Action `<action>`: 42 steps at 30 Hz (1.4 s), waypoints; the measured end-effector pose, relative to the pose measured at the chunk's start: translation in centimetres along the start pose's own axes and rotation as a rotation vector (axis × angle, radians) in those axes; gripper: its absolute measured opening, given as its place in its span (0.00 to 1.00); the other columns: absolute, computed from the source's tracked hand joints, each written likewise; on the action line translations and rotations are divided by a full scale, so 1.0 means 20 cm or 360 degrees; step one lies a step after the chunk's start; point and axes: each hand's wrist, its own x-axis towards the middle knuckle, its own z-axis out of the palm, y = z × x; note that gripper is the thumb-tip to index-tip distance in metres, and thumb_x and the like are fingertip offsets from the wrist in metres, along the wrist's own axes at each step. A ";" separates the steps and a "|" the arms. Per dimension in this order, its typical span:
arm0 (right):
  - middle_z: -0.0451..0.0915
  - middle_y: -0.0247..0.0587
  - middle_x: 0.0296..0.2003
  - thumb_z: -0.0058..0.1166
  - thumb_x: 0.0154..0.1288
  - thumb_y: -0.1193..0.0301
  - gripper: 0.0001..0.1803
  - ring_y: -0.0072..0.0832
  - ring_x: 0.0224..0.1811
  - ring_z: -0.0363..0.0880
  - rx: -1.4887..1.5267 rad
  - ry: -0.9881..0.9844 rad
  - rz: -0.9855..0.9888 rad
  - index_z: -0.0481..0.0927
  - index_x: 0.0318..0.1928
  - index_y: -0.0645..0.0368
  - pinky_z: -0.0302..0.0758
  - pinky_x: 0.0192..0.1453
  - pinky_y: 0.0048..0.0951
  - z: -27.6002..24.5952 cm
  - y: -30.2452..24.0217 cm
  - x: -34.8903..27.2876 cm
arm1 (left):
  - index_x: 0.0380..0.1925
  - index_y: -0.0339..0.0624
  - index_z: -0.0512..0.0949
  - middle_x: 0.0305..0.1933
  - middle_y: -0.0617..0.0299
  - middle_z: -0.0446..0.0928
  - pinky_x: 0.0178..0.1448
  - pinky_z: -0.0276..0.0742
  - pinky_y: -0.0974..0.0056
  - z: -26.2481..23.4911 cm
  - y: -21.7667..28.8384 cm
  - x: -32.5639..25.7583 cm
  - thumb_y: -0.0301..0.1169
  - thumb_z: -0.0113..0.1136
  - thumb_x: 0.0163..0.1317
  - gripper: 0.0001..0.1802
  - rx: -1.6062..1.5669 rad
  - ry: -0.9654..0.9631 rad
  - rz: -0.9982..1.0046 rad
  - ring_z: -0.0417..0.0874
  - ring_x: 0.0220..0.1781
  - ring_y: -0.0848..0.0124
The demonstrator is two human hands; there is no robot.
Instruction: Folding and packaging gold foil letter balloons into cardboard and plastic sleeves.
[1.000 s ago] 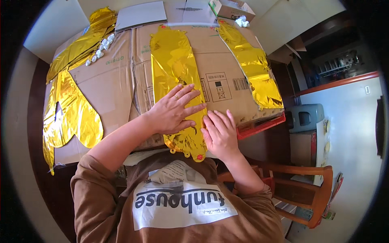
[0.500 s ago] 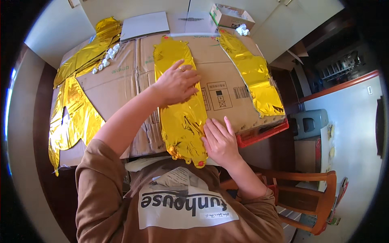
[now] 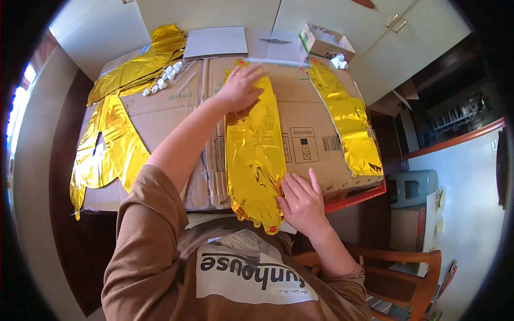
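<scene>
A flat, deflated gold foil balloon (image 3: 256, 144) lies lengthwise across the cardboard in front of me, its near end creased and tabbed. My left hand (image 3: 241, 90) rests over its far part, fingers spread and palm down. At the near right edge of the foil, my right hand (image 3: 304, 203) lies with fingers stretched out and thumb apart. Neither hand grips anything. Another flat gold foil balloon (image 3: 350, 115) is to the right. More gold foil (image 3: 115, 139) covers the left side, reaching over the near left edge of the cardboard.
Flattened cardboard (image 3: 176, 115) forms the work surface. Crumpled white tissues (image 3: 163, 79) lie by the left foil, and another white wad (image 3: 339, 62) sits beside a small open box (image 3: 327, 41). A white panel (image 3: 216, 43) is at the back. A wooden chair (image 3: 396, 267) stands at right.
My left hand has slid away from me along the middle foil, toward its far end. My right hand stays at the near right edge. The whole view has shifted slightly.
</scene>
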 end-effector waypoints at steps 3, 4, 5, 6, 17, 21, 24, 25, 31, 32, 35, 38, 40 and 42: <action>0.82 0.47 0.50 0.66 0.57 0.68 0.21 0.39 0.56 0.80 0.0042 -0.0070 0.0003 0.82 0.50 0.65 0.56 0.77 0.60 -0.05 0.01 0.04 | 0.57 0.45 0.77 0.59 0.54 0.79 0.77 0.58 0.43 -0.20 -0.02 -0.05 0.37 0.61 0.65 0.21 0.0011 0.0128 -0.0020 0.72 0.70 0.53; 0.83 0.47 0.49 0.66 0.58 0.67 0.21 0.38 0.55 0.81 0.0068 -0.0108 0.0023 0.82 0.50 0.64 0.56 0.77 0.61 -0.07 0.03 0.05 | 0.49 0.44 0.81 0.53 0.55 0.81 0.75 0.62 0.45 -0.27 0.02 -0.10 0.35 0.64 0.61 0.16 -0.0002 0.0080 0.0013 0.76 0.62 0.54; 0.83 0.46 0.49 0.66 0.59 0.67 0.20 0.38 0.55 0.81 0.0096 -0.0140 0.0040 0.82 0.50 0.64 0.56 0.77 0.61 -0.09 0.03 0.06 | 0.46 0.44 0.82 0.50 0.56 0.81 0.74 0.64 0.46 -0.33 0.08 -0.18 0.33 0.65 0.60 0.14 -0.0007 0.0014 0.0079 0.77 0.60 0.55; 0.83 0.45 0.48 0.65 0.60 0.66 0.20 0.37 0.54 0.82 0.0067 -0.0114 0.0051 0.81 0.50 0.62 0.55 0.77 0.62 -0.12 0.02 0.09 | 0.42 0.44 0.83 0.48 0.57 0.81 0.72 0.65 0.46 -0.38 0.15 -0.29 0.32 0.66 0.58 0.12 -0.0015 -0.0053 0.0144 0.78 0.57 0.56; 0.79 0.47 0.51 0.59 0.62 0.68 0.18 0.38 0.53 0.77 0.0037 -0.0009 -0.0325 0.81 0.51 0.62 0.69 0.65 0.47 0.15 -0.29 0.27 | 0.41 0.43 0.82 0.48 0.58 0.81 0.74 0.63 0.43 -0.39 0.21 -0.57 0.37 0.68 0.59 0.13 0.0024 -0.0280 0.0247 0.81 0.56 0.60; 0.79 0.48 0.51 0.57 0.61 0.69 0.18 0.41 0.54 0.76 0.0015 0.0012 -0.0347 0.82 0.50 0.63 0.73 0.59 0.45 0.17 -0.30 0.27 | 0.42 0.42 0.82 0.50 0.58 0.82 0.76 0.61 0.41 -0.36 0.05 -0.48 0.36 0.66 0.61 0.13 0.0044 -0.0268 0.0193 0.82 0.56 0.61; 0.80 0.49 0.51 0.57 0.60 0.69 0.18 0.42 0.53 0.77 0.0020 0.0016 -0.0359 0.82 0.50 0.63 0.74 0.57 0.44 0.18 -0.30 0.27 | 0.44 0.42 0.82 0.51 0.58 0.83 0.77 0.59 0.40 -0.35 -0.04 -0.39 0.37 0.64 0.64 0.13 0.0105 -0.0286 0.0147 0.83 0.56 0.60; 0.80 0.49 0.51 0.58 0.60 0.69 0.18 0.42 0.53 0.77 0.0027 0.0014 -0.0359 0.82 0.50 0.63 0.75 0.57 0.44 0.17 -0.30 0.27 | 0.45 0.42 0.83 0.51 0.58 0.83 0.78 0.59 0.39 -0.35 -0.06 -0.37 0.37 0.64 0.64 0.13 0.0133 -0.0299 0.0127 0.82 0.56 0.60; 0.82 0.45 0.51 0.66 0.60 0.67 0.22 0.41 0.53 0.80 0.0321 -0.0123 -0.0255 0.81 0.54 0.59 0.77 0.59 0.42 0.09 -0.23 0.33 | 0.50 0.41 0.81 0.57 0.54 0.80 0.78 0.57 0.39 -0.34 0.02 -0.36 0.38 0.64 0.64 0.18 0.0150 -0.0112 -0.0092 0.79 0.62 0.57; 0.83 0.45 0.51 0.65 0.61 0.66 0.21 0.41 0.52 0.81 0.0388 -0.0122 -0.0207 0.82 0.54 0.58 0.77 0.58 0.41 0.06 -0.19 0.36 | 0.51 0.41 0.80 0.58 0.53 0.79 0.78 0.57 0.40 -0.35 0.07 -0.38 0.39 0.64 0.64 0.19 0.0156 -0.0017 -0.0136 0.78 0.63 0.56; 0.85 0.47 0.50 0.62 0.66 0.69 0.16 0.44 0.51 0.84 0.0574 0.0055 -0.0093 0.84 0.53 0.58 0.79 0.58 0.40 -0.02 -0.04 0.52 | 0.56 0.41 0.77 0.63 0.48 0.75 0.78 0.57 0.40 -0.39 0.23 -0.45 0.40 0.64 0.64 0.23 0.0154 0.0010 -0.0157 0.75 0.67 0.51; 0.86 0.46 0.41 0.59 0.68 0.67 0.12 0.42 0.43 0.86 0.0766 0.0091 0.0132 0.86 0.47 0.60 0.82 0.49 0.38 -0.06 0.15 0.76 | 0.58 0.41 0.76 0.65 0.47 0.73 0.77 0.57 0.41 -0.46 0.31 -0.51 0.41 0.64 0.65 0.25 0.0110 -0.0083 -0.0162 0.73 0.68 0.49; 0.86 0.47 0.38 0.58 0.70 0.68 0.12 0.38 0.39 0.85 0.0600 0.0021 0.0103 0.86 0.46 0.63 0.80 0.45 0.32 -0.03 0.28 0.99 | 0.59 0.42 0.75 0.65 0.47 0.73 0.77 0.58 0.41 -0.51 0.29 -0.56 0.41 0.64 0.65 0.25 0.0038 -0.0157 -0.0243 0.72 0.68 0.49; 0.85 0.50 0.38 0.56 0.69 0.62 0.15 0.49 0.43 0.85 0.0411 -0.0056 0.0063 0.86 0.44 0.60 0.80 0.49 0.44 0.06 0.38 1.28 | 0.58 0.43 0.76 0.64 0.46 0.73 0.76 0.60 0.42 -0.56 0.27 -0.60 0.40 0.64 0.65 0.24 0.0000 -0.0178 -0.0272 0.73 0.67 0.49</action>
